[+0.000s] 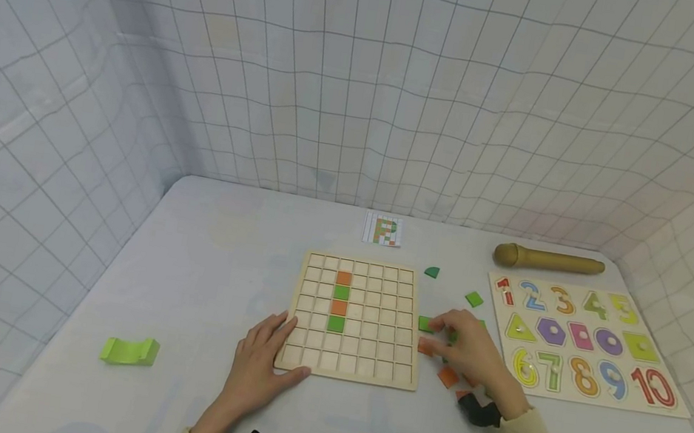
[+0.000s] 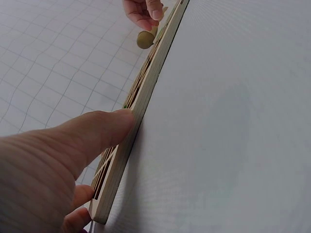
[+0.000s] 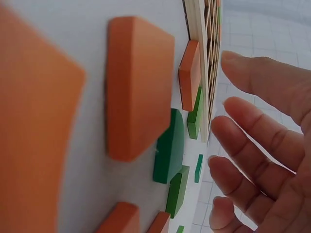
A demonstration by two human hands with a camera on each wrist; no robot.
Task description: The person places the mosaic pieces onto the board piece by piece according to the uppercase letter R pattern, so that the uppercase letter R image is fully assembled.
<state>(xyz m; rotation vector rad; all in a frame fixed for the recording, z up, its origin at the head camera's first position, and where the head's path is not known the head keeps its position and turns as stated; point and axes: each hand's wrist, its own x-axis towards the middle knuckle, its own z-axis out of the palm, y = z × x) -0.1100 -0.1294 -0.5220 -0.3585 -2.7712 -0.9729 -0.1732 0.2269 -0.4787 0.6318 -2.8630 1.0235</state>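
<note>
My left hand [image 1: 257, 368] rests at the near left corner of a wooden grid board [image 1: 386, 333], thumb on its front edge and fingers along its left side. Alternating orange and green square tiles stand in one column of the board, the lowest a green tile [image 1: 336, 323]. Over loose tiles at the board's right side hovers my right hand [image 1: 469, 343], fingers spread and bent a little. In the right wrist view nothing lies between its fingers. Nearby are an orange tile [image 3: 190, 75] beside the board's edge, a thicker-looking orange tile [image 3: 141, 87] and a dark green rounded tile [image 3: 170, 148].
A small pattern card [image 1: 383, 229] lies behind the board. To the right are a number-and-shape puzzle board [image 1: 536, 349] and a brown microphone-shaped object [image 1: 549, 260]. A light-green curved block [image 1: 129, 351] sits at the left. Gridded cloth walls enclose the table.
</note>
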